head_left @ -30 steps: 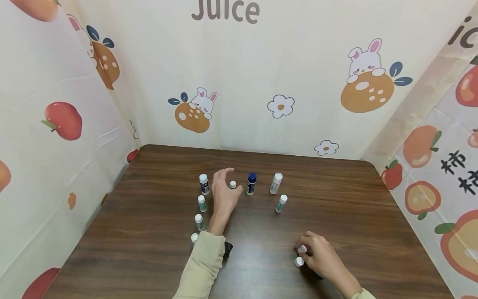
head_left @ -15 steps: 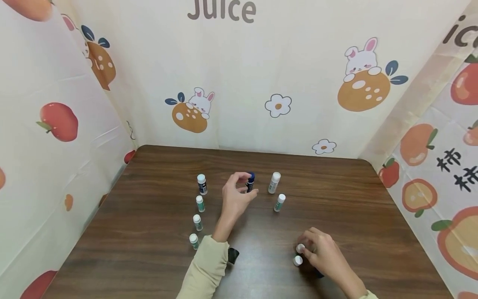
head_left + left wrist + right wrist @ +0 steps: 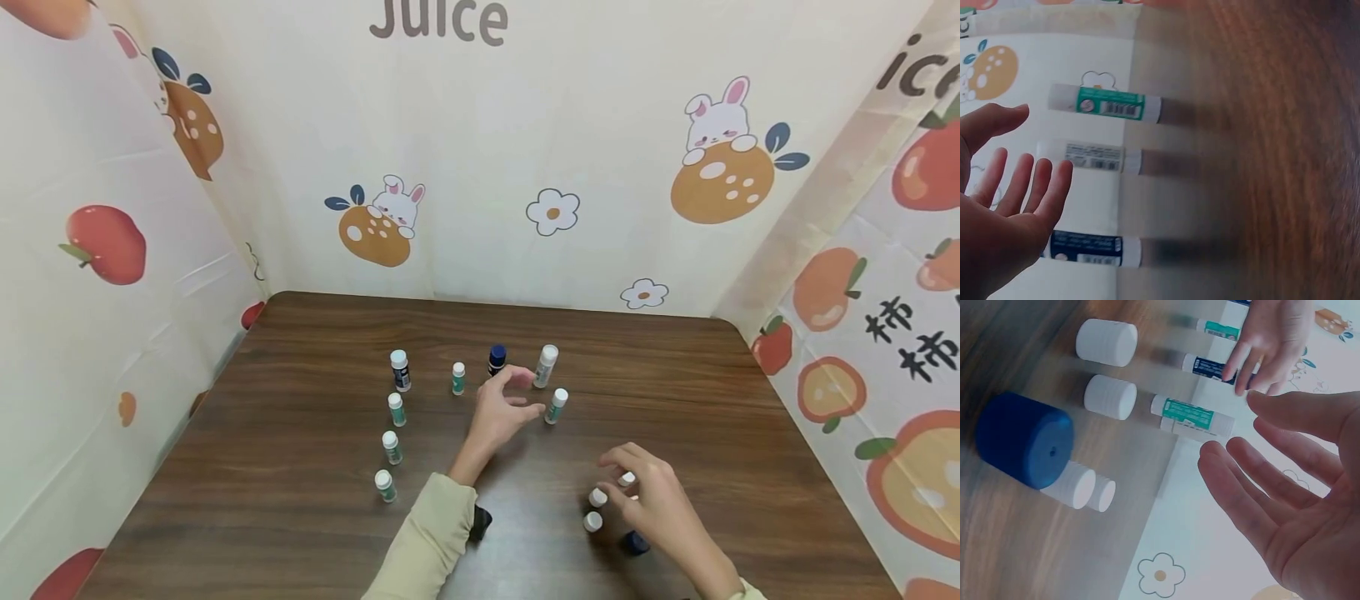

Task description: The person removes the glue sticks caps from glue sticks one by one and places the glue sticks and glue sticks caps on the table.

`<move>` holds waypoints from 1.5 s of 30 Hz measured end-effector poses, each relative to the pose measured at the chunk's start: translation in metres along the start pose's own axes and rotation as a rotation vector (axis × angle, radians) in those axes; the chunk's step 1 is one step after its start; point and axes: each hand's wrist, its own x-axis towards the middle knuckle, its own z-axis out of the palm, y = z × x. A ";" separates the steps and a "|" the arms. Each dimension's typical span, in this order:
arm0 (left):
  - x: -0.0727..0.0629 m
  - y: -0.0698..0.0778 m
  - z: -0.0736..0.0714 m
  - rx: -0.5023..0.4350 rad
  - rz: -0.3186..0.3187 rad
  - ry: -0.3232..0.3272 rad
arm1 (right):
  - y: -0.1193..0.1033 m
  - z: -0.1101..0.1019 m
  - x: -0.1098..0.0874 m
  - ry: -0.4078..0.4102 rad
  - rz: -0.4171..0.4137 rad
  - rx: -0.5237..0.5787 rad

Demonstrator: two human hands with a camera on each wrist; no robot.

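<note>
My left hand [image 3: 502, 412] reaches over the table with its fingers spread and holds nothing. Just beyond it stand a blue-capped glue stick [image 3: 497, 357], a white glue stick [image 3: 546, 367] and a green-labelled glue stick [image 3: 556, 407]. The left wrist view shows the green-labelled glue stick [image 3: 1110, 103] upright, apart from the fingertips. My right hand [image 3: 648, 496] hovers at the right with thumb and fingers parted, also holding nothing. Around it stand several loose white caps [image 3: 597, 497] and a blue cap [image 3: 635, 543]; the hand partly covers one white cap.
A column of glue sticks runs down the left: a navy-labelled one [image 3: 401, 372] at the back, then several green-labelled ones [image 3: 391, 447]. Another green-labelled glue stick [image 3: 458, 379] stands between them and the blue-capped one. Printed cloth [image 3: 480, 167] encloses the brown table [image 3: 300, 467] behind and at the sides.
My left hand has moved right, from around the green-labelled glue stick past the blue-capped one. My right hand has drawn its fingers away from a white cap, and more caps show beneath it.
</note>
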 end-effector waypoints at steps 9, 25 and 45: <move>-0.003 0.009 0.012 -0.035 0.000 -0.045 | -0.004 -0.003 0.006 0.057 -0.049 -0.016; 0.014 -0.026 0.036 0.091 -0.055 -0.060 | -0.010 -0.007 0.015 0.084 -0.055 0.007; 0.013 -0.025 0.032 0.201 -0.142 -0.050 | -0.013 -0.009 0.018 0.095 -0.028 0.031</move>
